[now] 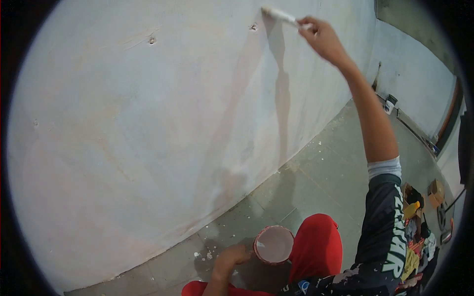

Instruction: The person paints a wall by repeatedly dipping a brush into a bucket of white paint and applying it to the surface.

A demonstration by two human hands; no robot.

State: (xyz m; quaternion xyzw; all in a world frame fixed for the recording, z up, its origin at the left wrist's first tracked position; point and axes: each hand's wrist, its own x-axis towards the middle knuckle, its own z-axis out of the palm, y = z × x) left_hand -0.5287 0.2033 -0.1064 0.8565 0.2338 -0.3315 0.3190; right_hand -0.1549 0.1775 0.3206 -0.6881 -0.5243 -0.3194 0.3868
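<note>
A paint brush (282, 16) with a pale handle is held up in my right hand (317, 33), its bristle tip at the whitish wall (163, 123) near the top of the view. My right arm is stretched out, and the fingers close round the handle's end. Low in the view, my left hand (236, 255) is at the left side of a bucket (274, 244) with a red rim and whitish inside. Its fingers point toward the rim; whether they grip it is hard to see. The bucket is beside my red-clad knee (318, 246).
Grey floor tiles (321, 167) with white spots run along the wall's foot. Clothes (412, 261), a yellow bottle (411, 209) and a cardboard box (436, 193) lie at the right. A small container (390, 104) is by the far wall. Two holes (152, 40) mark the wall.
</note>
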